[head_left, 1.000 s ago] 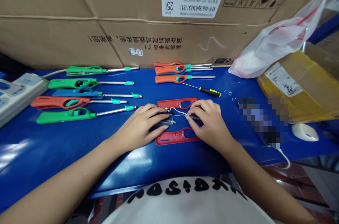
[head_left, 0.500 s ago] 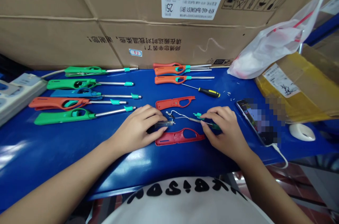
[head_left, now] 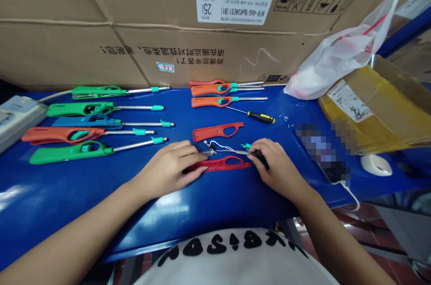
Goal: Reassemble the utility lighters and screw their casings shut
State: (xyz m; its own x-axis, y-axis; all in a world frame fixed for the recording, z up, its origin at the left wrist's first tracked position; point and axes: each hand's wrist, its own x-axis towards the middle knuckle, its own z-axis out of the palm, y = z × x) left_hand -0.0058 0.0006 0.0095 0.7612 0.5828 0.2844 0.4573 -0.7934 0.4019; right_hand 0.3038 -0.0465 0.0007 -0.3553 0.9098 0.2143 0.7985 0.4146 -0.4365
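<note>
My left hand (head_left: 173,166) is closed around a clear fuel tank (head_left: 206,152), most of it hidden by the fingers. Its thumb touches the end of a red lighter shell half (head_left: 220,164), which looks tipped on edge. My right hand (head_left: 274,159) pinches a thin metal lighter tube (head_left: 243,152), its far end hidden under the palm. By those fingertips shows a teal trigger piece (head_left: 246,146). Thin white wires (head_left: 220,145) run between the tank and the tube. Just beyond lies the other red shell half (head_left: 217,131), inner side up.
Several assembled lighters (head_left: 81,107) lie at the left, orange ones (head_left: 212,102) at the back. A screwdriver (head_left: 261,117) lies behind the right hand. Rightward are a phone (head_left: 319,155), a white mouse (head_left: 376,165), a plastic bag (head_left: 336,60) and a taped carton (head_left: 380,110). A power strip (head_left: 20,116) sits far left.
The near red shell half has tipped up and now shows a narrower face. My right hand has moved a little left with the tube, nearer the tank. The view has shifted slightly.
</note>
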